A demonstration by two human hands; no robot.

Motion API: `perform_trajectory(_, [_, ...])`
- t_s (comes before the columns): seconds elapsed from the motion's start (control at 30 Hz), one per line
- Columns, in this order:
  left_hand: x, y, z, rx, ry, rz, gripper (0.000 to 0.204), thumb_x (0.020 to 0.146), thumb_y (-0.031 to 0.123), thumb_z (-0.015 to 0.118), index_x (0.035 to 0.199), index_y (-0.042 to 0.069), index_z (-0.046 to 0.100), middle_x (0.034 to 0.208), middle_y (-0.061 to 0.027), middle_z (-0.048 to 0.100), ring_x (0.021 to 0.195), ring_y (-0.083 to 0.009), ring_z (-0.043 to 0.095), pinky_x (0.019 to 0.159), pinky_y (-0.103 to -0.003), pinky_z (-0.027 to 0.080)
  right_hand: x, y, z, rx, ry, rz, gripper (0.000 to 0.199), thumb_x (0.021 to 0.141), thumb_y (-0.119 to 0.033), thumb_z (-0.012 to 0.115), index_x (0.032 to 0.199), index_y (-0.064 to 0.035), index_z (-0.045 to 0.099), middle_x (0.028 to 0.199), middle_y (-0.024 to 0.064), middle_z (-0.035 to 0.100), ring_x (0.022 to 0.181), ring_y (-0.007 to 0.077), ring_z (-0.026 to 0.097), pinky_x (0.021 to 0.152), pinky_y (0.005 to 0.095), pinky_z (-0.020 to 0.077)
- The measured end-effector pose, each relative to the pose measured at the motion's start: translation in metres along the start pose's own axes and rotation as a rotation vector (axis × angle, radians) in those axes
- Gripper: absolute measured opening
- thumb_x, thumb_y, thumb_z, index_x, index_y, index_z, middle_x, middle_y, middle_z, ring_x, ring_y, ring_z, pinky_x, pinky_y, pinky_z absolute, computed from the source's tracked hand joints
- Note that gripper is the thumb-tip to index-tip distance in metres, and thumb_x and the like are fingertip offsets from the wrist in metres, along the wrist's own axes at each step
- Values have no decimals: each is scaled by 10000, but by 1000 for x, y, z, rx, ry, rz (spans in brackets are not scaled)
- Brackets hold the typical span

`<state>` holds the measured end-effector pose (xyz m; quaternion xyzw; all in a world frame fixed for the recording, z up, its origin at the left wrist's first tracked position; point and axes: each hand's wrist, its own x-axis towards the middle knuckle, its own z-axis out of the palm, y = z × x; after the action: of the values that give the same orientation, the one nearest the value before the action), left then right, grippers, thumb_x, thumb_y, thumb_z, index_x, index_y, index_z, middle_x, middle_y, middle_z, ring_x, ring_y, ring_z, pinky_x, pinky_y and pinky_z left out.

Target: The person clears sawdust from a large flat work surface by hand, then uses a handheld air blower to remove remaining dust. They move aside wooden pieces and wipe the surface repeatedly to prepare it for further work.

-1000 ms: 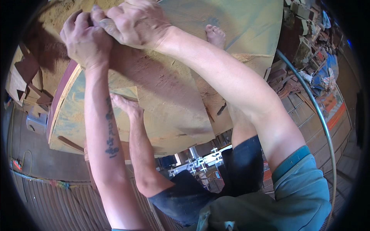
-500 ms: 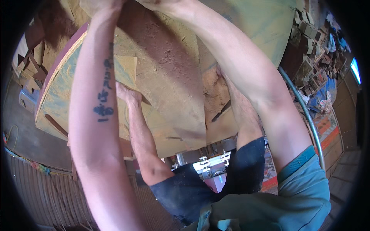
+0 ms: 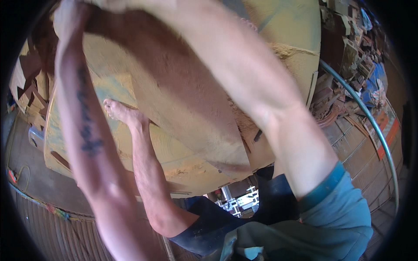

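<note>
At the top left edge, my left hand (image 3: 72, 17) is blurred, its fingers smeared and partly out of sight. My right hand (image 3: 113, 3) reaches across to the same area, cut off by the upper edge. What either hand grips cannot be made out. Just below them lies a long, wide board (image 3: 183, 95), brown with wood dust, slanting down to the right between my arms. It rests on a large round-edged wooden platform (image 3: 183, 180) coated in yellowish sawdust. My bare left foot (image 3: 124, 112) stands on that platform, left of the board.
Sawdust (image 3: 291, 51) is heaped at the platform's right. A curved metal tube (image 3: 370, 113) runs past the right side. Beyond it lie piled wood offcuts (image 3: 348, 65). More scraps (image 3: 32, 82) sit at far left, and a metal mechanism (image 3: 239, 202) shows below the platform.
Both arms have swung left, the right hand moving across toward the left one. The board's near corner now appears farther right and lower. My view has also shifted, and my right foot is now hidden.
</note>
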<state>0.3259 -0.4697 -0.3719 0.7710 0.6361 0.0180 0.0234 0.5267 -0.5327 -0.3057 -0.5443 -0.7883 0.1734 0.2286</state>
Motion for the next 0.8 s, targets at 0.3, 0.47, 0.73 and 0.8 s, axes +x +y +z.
perform_trajectory(0.3, [-213, 107, -54, -464, -287, -272, 227, 839, 229, 601, 960, 51, 670, 1011, -104, 642, 988, -293, 582, 849, -399, 466, -141, -61, -25, 283, -717, 376, 555, 996, -336, 231, 754, -56, 644, 619, 104, 630, 770, 252, 652, 1148, 514, 139])
perform_trajectory(0.47, [-286, 104, -53, -317, -305, -35, 223, 809, 264, 629, 925, 76, 659, 1035, -97, 636, 1020, -314, 563, 969, -466, 378, -201, -107, -30, -8, -877, 307, 586, 988, -434, 248, 1176, 15, 575, 1076, 169, 648, 1174, 318, 517, 1151, 471, 148])
perform_trajectory(0.73, [-163, 80, -166, -273, -1120, -22, 527, 902, 357, 555, 1244, -45, 560, 1272, -286, 529, 1210, -394, 498, 985, -440, 409, -151, -94, -196, 768, -352, 1049, 629, 900, -491, 519, 1251, 31, 516, 1147, 260, 578, 1130, 408, 513, 988, 490, 357])
perform_trajectory(0.8, [-113, 116, -217, -186, -1094, 11, 546, 902, 356, 560, 1242, -70, 550, 1270, -294, 530, 1156, -389, 538, 959, -434, 422, -150, -65, -264, 946, -112, 1185, 597, 906, -473, 523, 1232, 27, 524, 1067, 260, 617, 1042, 418, 578, 914, 479, 437])
